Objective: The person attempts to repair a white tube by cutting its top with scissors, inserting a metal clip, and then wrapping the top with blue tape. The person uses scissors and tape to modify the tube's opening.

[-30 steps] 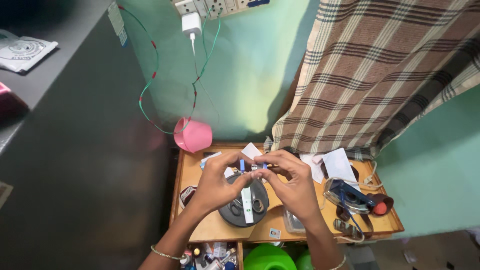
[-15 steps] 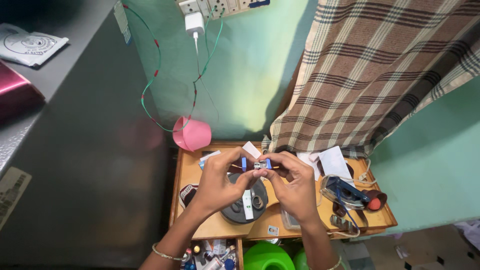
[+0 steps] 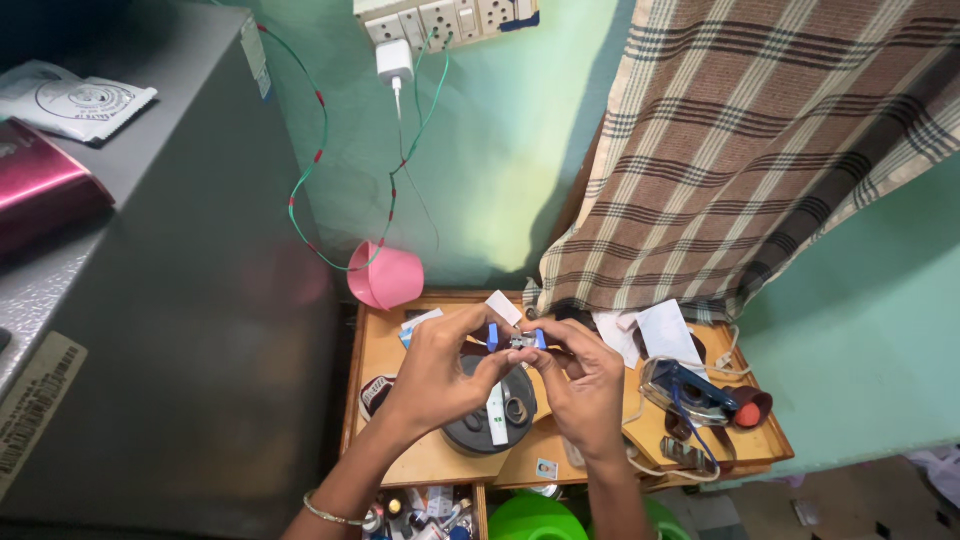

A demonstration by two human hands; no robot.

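Blue-ended and small, a metal part (image 3: 515,340) is held between both hands above the wooden tabletop (image 3: 420,462). Fingers of the left hand (image 3: 440,375) pinch its left end, and fingers of the right hand (image 3: 580,385) pinch its right end. Directly below it a dark round disc (image 3: 490,420) lies on the tabletop with a white strip (image 3: 497,412) across it. A pink cup (image 3: 385,275) sits at the back left corner, papers (image 3: 650,330) lie to the right, and a blue tool (image 3: 700,392) rests near the right edge.
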